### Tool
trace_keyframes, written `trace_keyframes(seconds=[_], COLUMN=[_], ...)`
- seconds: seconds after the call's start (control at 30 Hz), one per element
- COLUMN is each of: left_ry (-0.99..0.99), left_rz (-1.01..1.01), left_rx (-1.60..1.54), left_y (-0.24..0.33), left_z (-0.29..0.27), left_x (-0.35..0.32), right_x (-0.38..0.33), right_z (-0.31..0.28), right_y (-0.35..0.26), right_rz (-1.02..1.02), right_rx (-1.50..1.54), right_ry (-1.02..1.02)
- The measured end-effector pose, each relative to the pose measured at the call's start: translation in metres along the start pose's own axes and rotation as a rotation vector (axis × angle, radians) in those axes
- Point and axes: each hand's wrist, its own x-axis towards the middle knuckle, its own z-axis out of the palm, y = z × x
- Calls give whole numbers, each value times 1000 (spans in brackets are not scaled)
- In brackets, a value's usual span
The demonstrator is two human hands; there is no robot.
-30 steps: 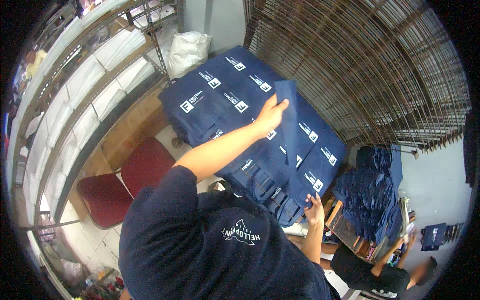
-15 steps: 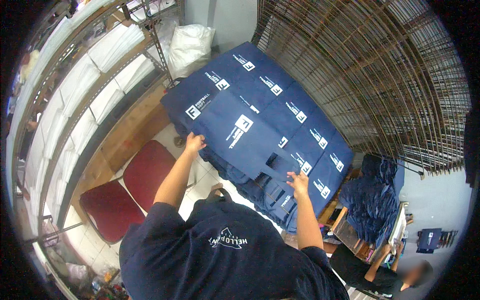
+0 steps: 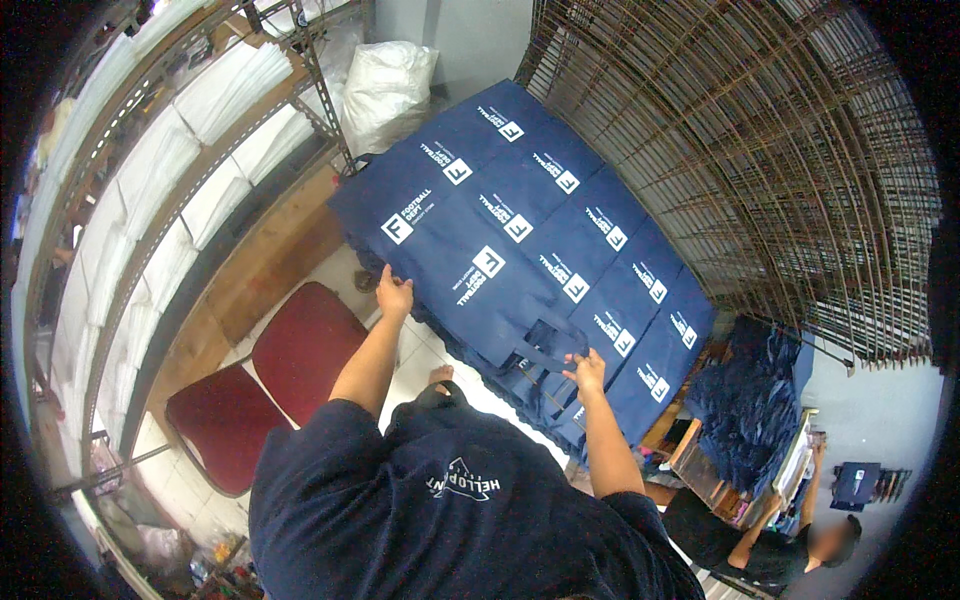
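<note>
A navy cloth bag (image 3: 455,285) with a white print and a strap handle (image 3: 540,355) lies low over the near side of a broad pile. Its lower left corner is pinched in my left hand (image 3: 394,293). My right hand (image 3: 588,372) has its fingers closed on the bag's handle end, at the near right of the pile. Beneath and beyond it, rows of matching navy printed bags (image 3: 600,215) cover the pile's top. Their overlapping edges hide how the lower layers lie.
Left are two dark red chairs (image 3: 308,335) and a metal shelf rack (image 3: 210,165) with white stacks. A white sack (image 3: 388,95) stands at the back. Wire drying racks (image 3: 740,150) lean over the far right. Another person (image 3: 745,545) works beside a navy cloth heap (image 3: 740,400).
The held bag has come down flatter and nearer to me, and more prints on the pile behind it show. My right hand has dropped slightly left; the other person's arm has stretched out.
</note>
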Motion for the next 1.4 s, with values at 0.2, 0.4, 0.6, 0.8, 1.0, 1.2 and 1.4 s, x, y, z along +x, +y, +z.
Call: trace_keyframes(seconds=[0.2,0.4,0.6,0.8,1.0,1.2,1.4], left_ry=[-56,-26,-56,-71,-122,-132,175], left_rz=[1,33,-2,30,-33,-33,24], left_rx=[-78,-73,-89,-217,-352,-315,74], left_y=[-14,-17,-7,-14,-2,1,0], left_z=[8,11,2,6,2,-6,-43], left_x=[8,7,3,5,3,0,-18], right_x=[0,-6,-7,2,-2,-6,-7], right_z=[-6,-3,-6,-8,-7,-9,-52], right_y=[4,3,6,20,12,12,65], right_rz=[19,4,12,-11,-19,-15,-112], right_rx=[-16,16,-24,-32,-39,-135,-277], right_ry=[-59,-20,-33,-26,6,91,233])
